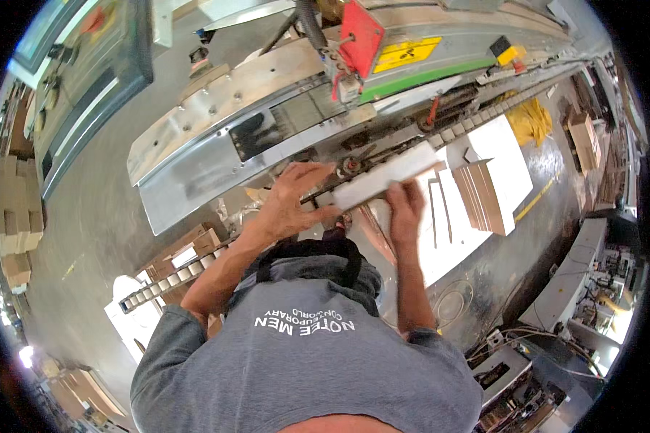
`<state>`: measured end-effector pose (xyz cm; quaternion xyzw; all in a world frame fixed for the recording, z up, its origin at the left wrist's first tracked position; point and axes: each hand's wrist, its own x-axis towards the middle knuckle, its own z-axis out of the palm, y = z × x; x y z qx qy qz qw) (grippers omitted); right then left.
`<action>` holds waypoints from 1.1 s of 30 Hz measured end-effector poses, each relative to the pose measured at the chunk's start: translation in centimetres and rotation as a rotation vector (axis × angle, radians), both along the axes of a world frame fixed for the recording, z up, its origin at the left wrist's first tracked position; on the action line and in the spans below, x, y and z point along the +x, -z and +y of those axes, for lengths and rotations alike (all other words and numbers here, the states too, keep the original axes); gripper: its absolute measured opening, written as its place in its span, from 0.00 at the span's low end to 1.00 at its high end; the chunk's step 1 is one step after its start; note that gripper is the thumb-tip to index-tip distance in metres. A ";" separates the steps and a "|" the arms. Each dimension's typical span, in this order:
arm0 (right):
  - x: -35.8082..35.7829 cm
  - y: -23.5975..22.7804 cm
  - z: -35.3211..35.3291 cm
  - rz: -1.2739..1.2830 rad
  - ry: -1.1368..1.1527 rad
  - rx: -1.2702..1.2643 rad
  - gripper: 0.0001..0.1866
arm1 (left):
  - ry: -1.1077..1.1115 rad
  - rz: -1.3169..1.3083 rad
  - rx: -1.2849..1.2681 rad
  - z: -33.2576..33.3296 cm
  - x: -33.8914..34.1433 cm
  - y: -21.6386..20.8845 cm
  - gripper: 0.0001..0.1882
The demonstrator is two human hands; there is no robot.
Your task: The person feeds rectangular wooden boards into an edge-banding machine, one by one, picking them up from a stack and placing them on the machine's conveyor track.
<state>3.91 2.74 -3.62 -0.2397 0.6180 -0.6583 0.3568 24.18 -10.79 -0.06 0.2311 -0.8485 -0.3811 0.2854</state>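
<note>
Block, long and white, has the left hand splayed at one end, the right hand curled at its near edge, grip impossible to tell.

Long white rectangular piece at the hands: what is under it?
A track of pale rollers shows beyond the white piece at upper right; whatever lies directly beneath is covered, and contact with the track cannot be judged.

I record the block as plain white. The shirt is grey with white lettering. On the machine: a red plate, a yellow label with black marking, a green strip. The cloth is yellow; the cartons, brown; the floor, grey.
</note>
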 end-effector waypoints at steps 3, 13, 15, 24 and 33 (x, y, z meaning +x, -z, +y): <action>7.3 -0.4 -5.9 -0.406 -0.135 -0.147 0.21 | -0.131 -0.017 0.036 -0.8 2.9 1.9 0.29; 18.0 3.9 -15.3 -0.494 -0.497 -0.111 0.34 | -0.439 -0.095 -0.339 -10.3 14.4 4.6 0.27; 19.5 3.9 -16.2 -0.489 -0.485 -0.169 0.45 | -0.440 -0.028 -0.609 -12.1 16.2 6.5 0.25; 20.2 3.9 -18.7 -0.410 -0.494 -0.129 0.46 | -0.719 -0.172 -0.432 -11.2 17.7 5.9 0.21; 19.6 4.7 -19.5 -0.355 -0.552 -0.090 0.45 | -0.626 -0.072 -0.389 -11.8 17.8 5.8 0.18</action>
